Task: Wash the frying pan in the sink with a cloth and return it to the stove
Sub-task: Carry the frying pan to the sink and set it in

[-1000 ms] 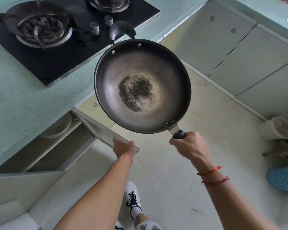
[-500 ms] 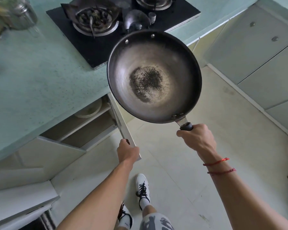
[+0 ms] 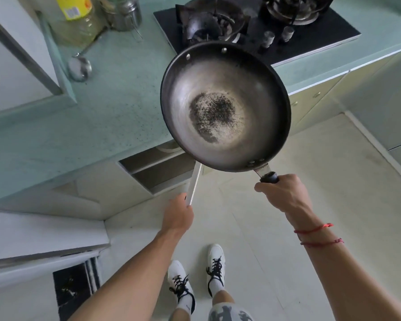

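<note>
A dark frying pan (image 3: 225, 105) with a burnt, speckled patch at its bottom hangs in the air over the counter's front edge. My right hand (image 3: 285, 195) grips its black handle from below. My left hand (image 3: 177, 216) holds the edge of an open white cabinet door (image 3: 193, 181) under the counter. The black gas stove (image 3: 287, 40) lies behind the pan at the top, its left burner (image 3: 208, 24) bare. No sink and no cloth are in view.
A pale green counter (image 3: 90, 117) runs along the left. On it stand an oil bottle (image 3: 77, 17), a metal jar (image 3: 123, 12) and a ladle (image 3: 79, 68). Pale cabinets (image 3: 380, 93) line the right. My feet in white shoes (image 3: 215, 267) stand on the tiled floor.
The view has swung left, bringing the oil bottle and jar into sight. The cabinet door has swung towards shut under my left hand. The pan stays held in my right hand.
</note>
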`<state>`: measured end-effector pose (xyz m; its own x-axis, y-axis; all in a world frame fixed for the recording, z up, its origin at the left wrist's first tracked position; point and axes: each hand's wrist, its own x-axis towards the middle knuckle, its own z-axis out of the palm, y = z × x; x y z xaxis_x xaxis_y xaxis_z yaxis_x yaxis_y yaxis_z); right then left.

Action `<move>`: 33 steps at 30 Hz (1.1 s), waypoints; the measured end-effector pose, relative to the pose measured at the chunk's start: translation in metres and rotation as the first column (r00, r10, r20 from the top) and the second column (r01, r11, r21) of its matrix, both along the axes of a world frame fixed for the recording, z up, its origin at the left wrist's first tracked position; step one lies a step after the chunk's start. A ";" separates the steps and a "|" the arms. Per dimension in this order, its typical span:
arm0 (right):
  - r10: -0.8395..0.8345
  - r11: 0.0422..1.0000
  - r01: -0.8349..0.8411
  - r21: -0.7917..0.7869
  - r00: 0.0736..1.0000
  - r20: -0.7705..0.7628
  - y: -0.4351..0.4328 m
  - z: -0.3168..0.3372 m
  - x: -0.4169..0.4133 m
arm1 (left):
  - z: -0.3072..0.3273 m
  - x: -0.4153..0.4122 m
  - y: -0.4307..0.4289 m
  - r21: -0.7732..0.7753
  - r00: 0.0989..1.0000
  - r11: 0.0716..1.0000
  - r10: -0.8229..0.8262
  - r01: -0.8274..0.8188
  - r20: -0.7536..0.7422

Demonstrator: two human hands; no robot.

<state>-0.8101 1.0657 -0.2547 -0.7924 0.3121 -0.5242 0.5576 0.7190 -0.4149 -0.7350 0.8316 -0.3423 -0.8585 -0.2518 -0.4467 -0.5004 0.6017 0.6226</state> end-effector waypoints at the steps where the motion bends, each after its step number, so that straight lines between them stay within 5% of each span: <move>1: 0.013 1.000 -0.013 0.006 1.000 -0.001 -0.006 -0.001 -0.002 | 0.000 0.000 -0.010 -0.034 1.000 0.999 -0.008 0.008 -0.003; 12: 0.092 0.996 -0.092 0.016 0.996 -0.015 -0.056 0.002 -0.035 | 0.002 -0.020 -0.108 -0.318 0.976 0.928 -0.217 0.195 -0.036; 16: 0.103 0.995 -0.103 -0.006 0.994 -0.033 -0.070 0.004 -0.045 | 0.000 -0.029 -0.129 -0.627 0.887 0.742 -0.429 0.237 -0.172; 21: 0.116 0.993 -0.117 -0.009 0.992 -0.050 -0.082 0.005 -0.054 | 0.004 -0.045 -0.143 -0.746 0.898 0.601 -0.441 0.286 -0.010; 33: 0.126 0.992 -0.127 -0.020 0.991 -0.046 -0.098 -0.008 -0.066 | 0.010 -0.081 -0.179 -0.685 0.960 0.682 -0.259 0.258 0.104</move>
<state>-0.8757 0.9680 -0.2628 -0.8473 0.1964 -0.4935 0.4437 0.7725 -0.4543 -0.8159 0.6525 -0.3322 -0.9369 -0.2552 -0.2389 -0.2593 0.9657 -0.0149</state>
